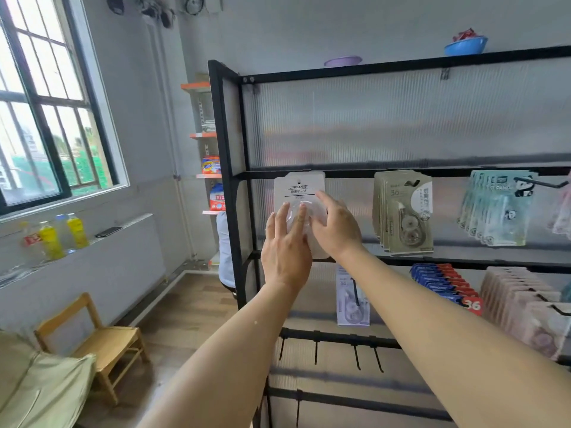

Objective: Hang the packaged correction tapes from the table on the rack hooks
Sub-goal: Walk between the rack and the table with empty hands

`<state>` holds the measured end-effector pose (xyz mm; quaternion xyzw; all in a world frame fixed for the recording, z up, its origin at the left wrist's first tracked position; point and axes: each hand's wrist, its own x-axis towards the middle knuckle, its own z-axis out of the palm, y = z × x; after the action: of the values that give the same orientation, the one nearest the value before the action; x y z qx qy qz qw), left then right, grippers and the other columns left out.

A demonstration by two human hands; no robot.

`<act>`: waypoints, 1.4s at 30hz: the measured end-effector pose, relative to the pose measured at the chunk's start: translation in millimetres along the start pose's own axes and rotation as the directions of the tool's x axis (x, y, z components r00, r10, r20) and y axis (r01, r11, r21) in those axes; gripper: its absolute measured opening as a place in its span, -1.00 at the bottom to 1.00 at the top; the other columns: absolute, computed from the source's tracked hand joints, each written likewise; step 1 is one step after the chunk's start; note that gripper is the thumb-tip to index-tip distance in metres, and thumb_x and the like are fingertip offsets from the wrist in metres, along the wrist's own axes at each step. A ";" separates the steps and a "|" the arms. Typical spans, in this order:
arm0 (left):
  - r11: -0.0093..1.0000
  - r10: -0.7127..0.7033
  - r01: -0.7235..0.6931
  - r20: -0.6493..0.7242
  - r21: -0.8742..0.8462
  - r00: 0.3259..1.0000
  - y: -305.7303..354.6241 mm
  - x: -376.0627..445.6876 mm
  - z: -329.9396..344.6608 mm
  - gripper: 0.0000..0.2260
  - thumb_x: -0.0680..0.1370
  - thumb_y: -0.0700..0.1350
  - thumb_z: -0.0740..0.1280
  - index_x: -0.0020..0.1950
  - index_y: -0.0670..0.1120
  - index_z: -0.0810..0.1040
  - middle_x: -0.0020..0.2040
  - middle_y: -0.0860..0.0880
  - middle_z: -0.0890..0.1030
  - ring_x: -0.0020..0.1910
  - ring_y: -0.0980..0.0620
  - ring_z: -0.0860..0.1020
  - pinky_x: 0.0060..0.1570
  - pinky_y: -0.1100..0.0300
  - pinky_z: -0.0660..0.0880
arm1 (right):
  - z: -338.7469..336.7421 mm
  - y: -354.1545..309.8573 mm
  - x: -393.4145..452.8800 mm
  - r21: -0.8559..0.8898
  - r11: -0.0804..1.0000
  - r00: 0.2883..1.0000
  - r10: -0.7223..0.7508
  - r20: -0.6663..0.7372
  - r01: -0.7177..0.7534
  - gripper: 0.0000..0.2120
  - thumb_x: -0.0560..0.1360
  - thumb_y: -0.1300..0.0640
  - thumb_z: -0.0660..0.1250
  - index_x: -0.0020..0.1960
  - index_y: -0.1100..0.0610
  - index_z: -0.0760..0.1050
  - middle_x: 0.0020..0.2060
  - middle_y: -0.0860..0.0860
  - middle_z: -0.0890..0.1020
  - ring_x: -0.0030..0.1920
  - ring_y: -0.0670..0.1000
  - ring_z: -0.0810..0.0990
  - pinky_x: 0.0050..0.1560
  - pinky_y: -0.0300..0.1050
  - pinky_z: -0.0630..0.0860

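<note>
Hands [285, 251] [336, 230] on white pack [299, 188], beige packs [404, 211] beside

Black rack [230, 168] with ribbed frosted panels; white correction tape pack [299, 188]; beige packs [401, 211]; blue-and-red packs [445, 281]; yellow bottles [77, 231].

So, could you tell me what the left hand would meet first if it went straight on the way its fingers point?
The left hand points up the white correction tape package, fingers flat on its blister. Going on, it would slide to the card's top, then probably meet the black rack bar; depth is unclear.

Bare forearms, hands [285, 245]; no sleeves, jewelry.
</note>
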<state>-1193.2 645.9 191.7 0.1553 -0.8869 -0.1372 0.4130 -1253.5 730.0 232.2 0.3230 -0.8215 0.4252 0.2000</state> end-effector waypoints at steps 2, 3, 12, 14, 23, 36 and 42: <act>1.000 -0.001 0.001 -0.003 -0.016 1.000 -3.1 -0.9 3.6 -0.53 0.64 -0.12 0.18 0.55 0.08 0.22 0.56 -0.01 0.16 0.53 -0.06 0.10 0.20 -0.04 0.48 | 4.7 4.5 0.2 0.022 1.000 1.000 0.021 0.004 -0.021 -0.52 0.60 0.09 0.24 0.50 0.08 0.26 0.36 0.10 0.43 0.34 0.11 0.45 0.26 -0.06 0.42; 1.000 0.001 -0.001 -0.008 -0.027 1.000 -4.6 -1.9 6.0 -0.54 0.64 -0.13 0.19 0.55 0.06 0.25 0.54 -0.03 0.19 0.52 -0.07 0.12 0.19 -0.05 0.48 | 7.3 7.0 -0.3 0.034 0.999 0.999 0.033 0.000 -0.033 -0.52 0.60 0.09 0.25 0.50 0.09 0.27 0.37 0.10 0.44 0.34 0.10 0.44 0.27 -0.07 0.41; 0.999 -0.018 0.021 0.066 -0.042 0.998 -12.1 7.8 28.0 -0.50 0.65 -0.12 0.17 0.57 0.12 0.14 0.58 -0.01 0.08 0.54 -0.07 0.06 0.21 -0.04 0.48 | 15.9 16.2 8.7 -0.089 0.993 0.997 0.075 0.033 -0.072 -0.50 0.62 0.09 0.22 0.52 0.02 0.18 0.38 0.09 0.39 0.30 0.15 0.47 0.16 0.03 0.47; 0.999 -0.022 0.026 0.104 -0.035 0.994 -12.9 11.7 33.4 -0.46 0.64 -0.13 0.18 0.58 0.12 0.09 0.59 0.00 0.01 0.55 -0.07 0.03 0.20 -0.03 0.48 | 18.7 19.6 12.0 -0.146 0.986 0.995 0.088 0.049 -0.080 -0.48 0.62 0.11 0.21 0.53 -0.01 0.14 0.35 0.10 0.38 0.24 0.17 0.50 0.07 0.05 0.50; 1.000 0.014 -0.017 0.195 0.010 0.981 -29.4 31.9 50.2 -0.35 0.63 -0.12 0.24 0.59 0.15 -0.05 0.60 -0.01 -0.08 0.54 -0.11 0.04 0.13 0.01 0.50 | 41.9 31.1 27.9 -0.248 0.963 0.989 0.128 0.079 -0.105 -0.33 0.60 0.10 0.23 0.57 -0.04 -0.08 0.37 0.13 0.31 0.19 0.16 0.51 -0.09 -0.06 0.49; 0.997 -0.052 0.031 0.324 0.068 0.945 -40.6 0.9 49.1 -0.38 0.66 -0.06 0.16 0.60 0.12 -0.15 0.61 -0.05 -0.12 0.58 -0.11 -0.07 0.48 -0.01 0.18 | 43.0 45.9 -0.1 -0.401 0.916 0.990 0.066 0.123 -0.011 -0.26 0.60 0.04 0.23 0.58 0.04 -0.19 0.49 0.09 0.16 0.31 0.12 0.39 0.05 -0.07 0.49; 0.969 -0.205 0.127 0.409 0.210 0.889 -39.6 -58.6 31.6 -0.39 0.66 0.01 0.14 0.60 0.07 -0.16 0.61 -0.08 -0.10 0.57 -0.14 -0.09 0.51 -0.02 0.02 | 42.5 63.9 -59.6 -0.465 0.885 0.937 0.177 0.302 -0.017 -0.28 0.63 0.01 0.18 0.58 0.02 -0.24 0.57 0.09 -0.06 0.52 0.15 0.12 0.39 0.05 0.32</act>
<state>-1175.5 636.1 116.9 0.2332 -0.9477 -0.1233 0.1795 -1258.3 743.8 136.2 0.2927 -0.9353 0.1689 0.1053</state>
